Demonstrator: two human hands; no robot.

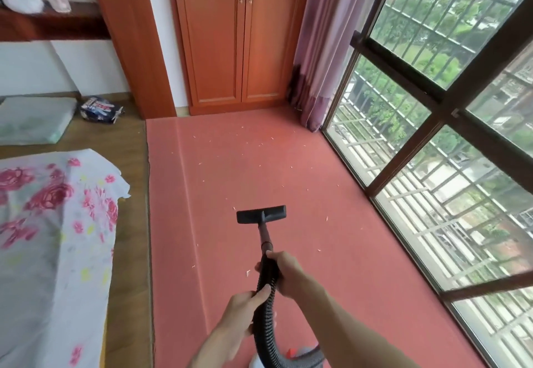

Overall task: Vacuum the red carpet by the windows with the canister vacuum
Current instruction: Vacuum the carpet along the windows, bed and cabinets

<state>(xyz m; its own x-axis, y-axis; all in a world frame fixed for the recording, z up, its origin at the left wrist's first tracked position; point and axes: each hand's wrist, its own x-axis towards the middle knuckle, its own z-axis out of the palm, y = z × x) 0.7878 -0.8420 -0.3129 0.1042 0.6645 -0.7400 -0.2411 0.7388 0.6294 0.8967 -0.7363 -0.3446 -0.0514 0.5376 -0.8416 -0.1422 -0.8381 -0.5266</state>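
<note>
Nearest the camera, the ribbed black hose (264,327) curved up from the canister vacuum (291,353), of which only a grey and orange edge showed at the bottom of the view. The left hand (248,304) gripped the hose with fingers curled round it. Just ahead, the right hand (284,272) closed round the handle end of the wand (265,235). The floor head (261,214) sat flat on the red carpet (317,194), which ran along beside the windows (432,108).

Pale scraps (261,145) lay scattered ahead of the head and along the glass, so most of the carpet probably awaited cleaning. The stroke would go best with the head kept flat, pushed in slow overlapping lanes toward the cupboard (245,35), the left hand feeding slack so the hose did not drag the canister.

The cupboard doors were closed, hiding any contents. What the canister had collected could not be seen. A crumpled packet (101,109) lay on the wood floor, its contents unclear.
</note>
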